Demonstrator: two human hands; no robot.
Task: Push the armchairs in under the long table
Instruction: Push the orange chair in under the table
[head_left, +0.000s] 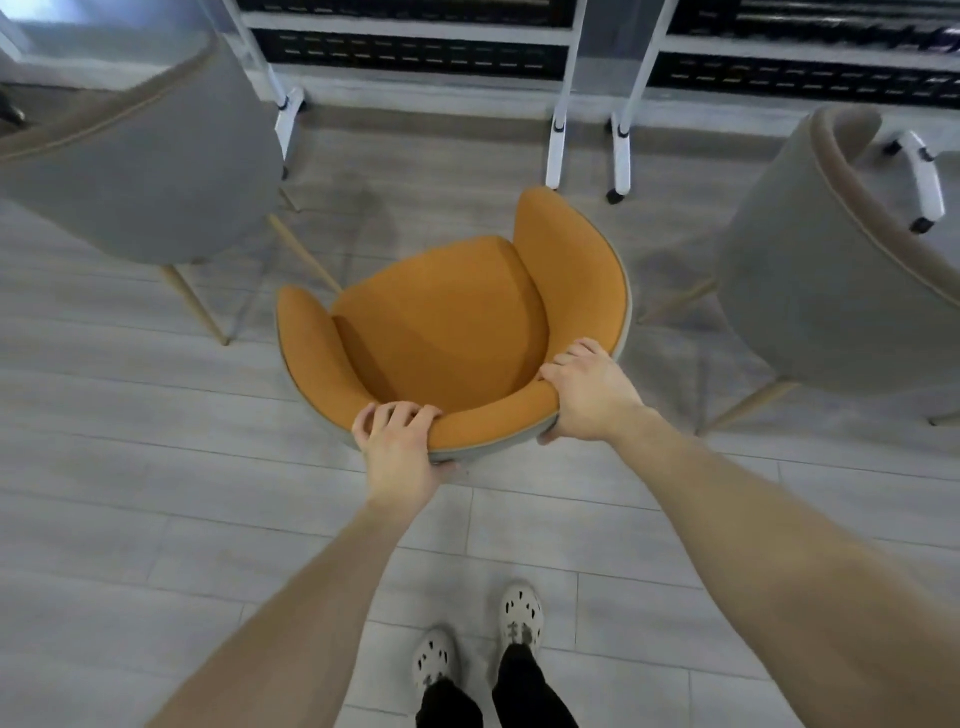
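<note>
Both hands are gripping the curved back of the orange armchair (441, 322): the left hand (400, 447) is curling its fingers (395, 413) over the top edge with the thumb pressing the grey outer shell, and the right hand (587, 389) is clamping the same edge further round, fingers inside on the orange padding and thumb outside. Bare forearms are reaching forward from the lower corners of the view. Two feet in pale shoes (521, 616) with dark holes are standing on the grey plank floor (130, 467), just behind the armchair.

The orange armchair is standing on the floor in the centre, turned a little so that its open front is facing up and to the left, towards the white table legs (558, 130) on castors. It is sitting well short of those legs. A grey armchair (156, 171) with thin wooden legs is standing to the left, and a second grey armchair (810, 291) is standing to the right, both apart from the orange one. Beyond the table legs, dark panels with rows of small slots (415, 52) are running along the far wall. The tabletop itself cannot be made out clearly.
</note>
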